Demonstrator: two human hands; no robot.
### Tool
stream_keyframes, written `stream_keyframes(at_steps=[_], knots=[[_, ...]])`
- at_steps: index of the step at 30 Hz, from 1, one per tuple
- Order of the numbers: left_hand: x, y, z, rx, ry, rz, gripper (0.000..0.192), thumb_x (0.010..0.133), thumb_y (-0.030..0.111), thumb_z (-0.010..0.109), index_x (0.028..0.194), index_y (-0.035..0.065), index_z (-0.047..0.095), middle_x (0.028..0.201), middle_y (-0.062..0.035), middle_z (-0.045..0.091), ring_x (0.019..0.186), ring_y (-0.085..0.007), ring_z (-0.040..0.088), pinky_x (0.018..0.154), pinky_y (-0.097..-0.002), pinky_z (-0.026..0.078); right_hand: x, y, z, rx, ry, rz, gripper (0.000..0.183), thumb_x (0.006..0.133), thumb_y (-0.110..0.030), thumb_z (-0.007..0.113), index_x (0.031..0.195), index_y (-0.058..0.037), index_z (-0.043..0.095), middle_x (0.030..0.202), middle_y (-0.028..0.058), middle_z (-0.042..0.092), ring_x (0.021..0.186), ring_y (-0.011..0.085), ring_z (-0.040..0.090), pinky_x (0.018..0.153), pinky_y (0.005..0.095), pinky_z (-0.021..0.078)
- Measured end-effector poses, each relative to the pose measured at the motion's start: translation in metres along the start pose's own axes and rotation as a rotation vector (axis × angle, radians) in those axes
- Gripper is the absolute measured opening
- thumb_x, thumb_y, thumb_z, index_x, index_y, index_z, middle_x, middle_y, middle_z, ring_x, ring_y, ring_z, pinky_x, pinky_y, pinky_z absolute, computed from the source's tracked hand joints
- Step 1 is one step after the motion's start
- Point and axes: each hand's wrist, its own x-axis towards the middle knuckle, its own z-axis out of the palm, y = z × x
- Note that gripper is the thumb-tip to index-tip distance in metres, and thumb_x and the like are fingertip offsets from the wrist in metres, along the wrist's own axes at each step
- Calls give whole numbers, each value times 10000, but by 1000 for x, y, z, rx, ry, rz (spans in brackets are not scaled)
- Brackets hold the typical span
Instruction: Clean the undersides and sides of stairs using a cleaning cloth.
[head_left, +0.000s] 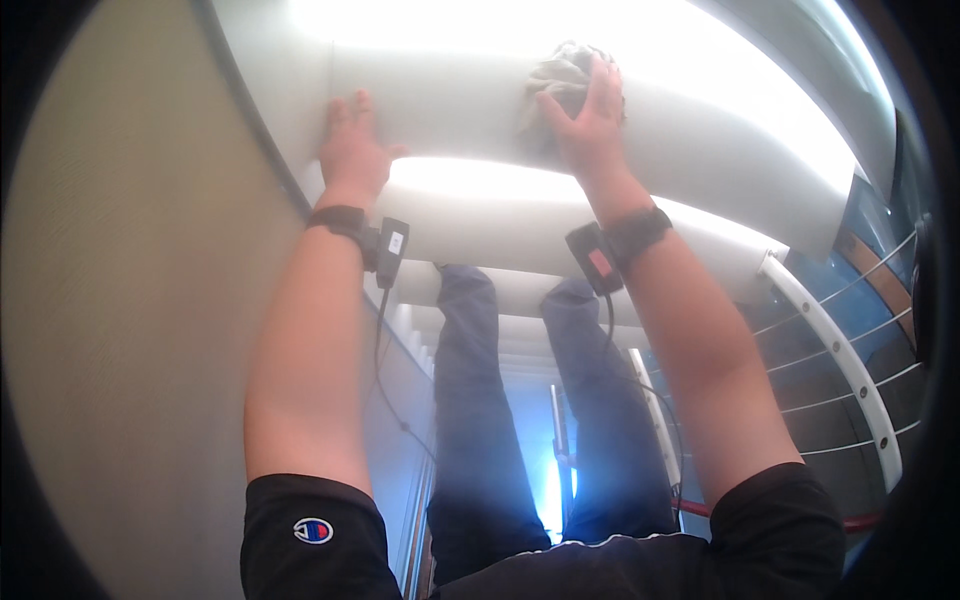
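My right hand (594, 124) presses a crumpled pale grey cloth (561, 82) against the face of a white stair step (442, 97). Its thumb and fingers are spread over the cloth, which bunches up beyond the fingertips. Further left, my left hand (354, 142) rests on the same step with nothing in it, close to the side wall. Its fingers point away from me and the thumb sticks out to the right. A black strap with a small cabled device circles each wrist.
A beige wall (135, 300) runs up the left side, with a dark edge strip. Lower white steps (480, 225) descend towards my feet. At right stands a white railing post (844, 352) with thin metal cables. Bright light glares off the upper tread.
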Motion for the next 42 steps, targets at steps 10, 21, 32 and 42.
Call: stream_keyframes(at_steps=[10, 21, 32, 42], knots=[[1, -6, 10, 3, 1, -6, 987, 812, 396, 781, 1586, 136, 225, 1621, -243, 199, 1508, -333, 220, 1144, -393, 370, 40, -73, 83, 205, -184, -83, 333, 709, -169, 680, 1041, -149, 654, 1072, 109, 681, 977, 336, 646, 875, 410, 533], [-98, -21, -10, -697, 111, 132, 663, 824, 49, 579, 1469, 44, 422, 1383, -238, 551, 1267, -377, 547, 1061, -420, 439, -89, -112, 87, 866, -513, 738, 338, 739, -125, 604, 1057, -24, 654, 912, 144, 690, 862, 232, 656, 793, 335, 527], [-37, 69, -5, -169, 132, 282, 844, 856, 500, 707, 1562, 336, 275, 1628, -250, 154, 1511, -417, 161, 1172, -644, 130, 8, -2, 12, -296, -31, -78, 450, 960, -348, 565, 1375, -172, 552, 1357, 106, 589, 1301, 307, 514, 1122, 456, 347], [29, 103, -46, 42, 350, 476, 709, 824, 340, 746, 1464, 247, 452, 1516, -227, 346, 1376, -523, 323, 1129, -649, 234, 22, 13, -16, -609, -108, -140, 521, 962, -305, 485, 1477, -241, 439, 1547, 0, 424, 1447, 235, 359, 1198, 486, 226]])
